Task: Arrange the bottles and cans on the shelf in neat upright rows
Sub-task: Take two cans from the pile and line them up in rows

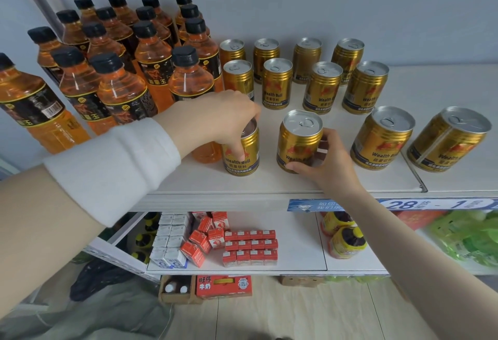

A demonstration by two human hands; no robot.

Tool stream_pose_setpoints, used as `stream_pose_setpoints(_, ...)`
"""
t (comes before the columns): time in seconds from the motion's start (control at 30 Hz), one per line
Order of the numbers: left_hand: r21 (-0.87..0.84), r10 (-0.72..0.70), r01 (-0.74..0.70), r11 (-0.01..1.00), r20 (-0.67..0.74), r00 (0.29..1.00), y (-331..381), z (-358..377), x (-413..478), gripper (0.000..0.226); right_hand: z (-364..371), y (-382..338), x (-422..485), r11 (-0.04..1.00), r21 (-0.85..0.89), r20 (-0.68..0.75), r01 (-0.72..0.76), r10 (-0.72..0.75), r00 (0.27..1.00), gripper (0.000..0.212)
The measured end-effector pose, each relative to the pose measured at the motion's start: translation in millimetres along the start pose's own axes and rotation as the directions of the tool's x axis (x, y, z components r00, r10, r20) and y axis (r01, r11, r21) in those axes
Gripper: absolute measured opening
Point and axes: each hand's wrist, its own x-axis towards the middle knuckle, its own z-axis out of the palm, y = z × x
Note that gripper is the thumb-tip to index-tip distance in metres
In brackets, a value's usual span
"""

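Note:
Several gold Wealth Bull cans stand upright in rows on the white shelf. My left hand grips the top of one front can from above. My right hand holds the neighbouring front can round its side. Two further cans stand in the front row to the right. Orange drink bottles with black caps are packed upright on the left half of the shelf. One bottle stands partly hidden behind my left wrist.
A wall backs the shelf. The right end of the shelf top is bare. A blue price strip runs along the front edge. Below, a lower shelf holds red cartons, white cartons and yellow-capped jars.

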Motion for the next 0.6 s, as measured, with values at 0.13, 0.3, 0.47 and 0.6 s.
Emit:
stream_pose_setpoints(0.13, 0.016, -0.002, 0.002, 1.000, 0.002, 1.000, 0.1, 1.8, 0.2, 0.077, 0.9, -1.1, -2.0, 1.000, -0.015, -0.007, 0.003, -0.003, 1.000, 0.078)
stream_pose_setpoints(0.3, 0.023, -0.002, 0.002, 1.000, -0.007, 1.000, 1.0, 1.3, 0.7, 0.081, 0.9, -3.2, -3.0, 1.000, -0.029, 0.008, 0.004, -0.004, 1.000, 0.078)
stream_pose_setpoints(0.47, -0.204, -0.065, 0.035, 0.978, -0.139, 0.988, 7.1, 13.8, -21.0, 0.106, 1.2, -3.5, -4.9, 1.000, -0.015, 0.001, -0.014, 0.014, 1.000, 0.076)
stream_pose_setpoints(0.6, -0.711, -0.447, -0.129, 0.691, -0.562, 0.696, 43.4, 69.0, -64.7, 0.079, 0.7, -4.9, -5.7, 0.999, -0.029, -0.001, -0.020, 0.020, 1.000, 0.076)
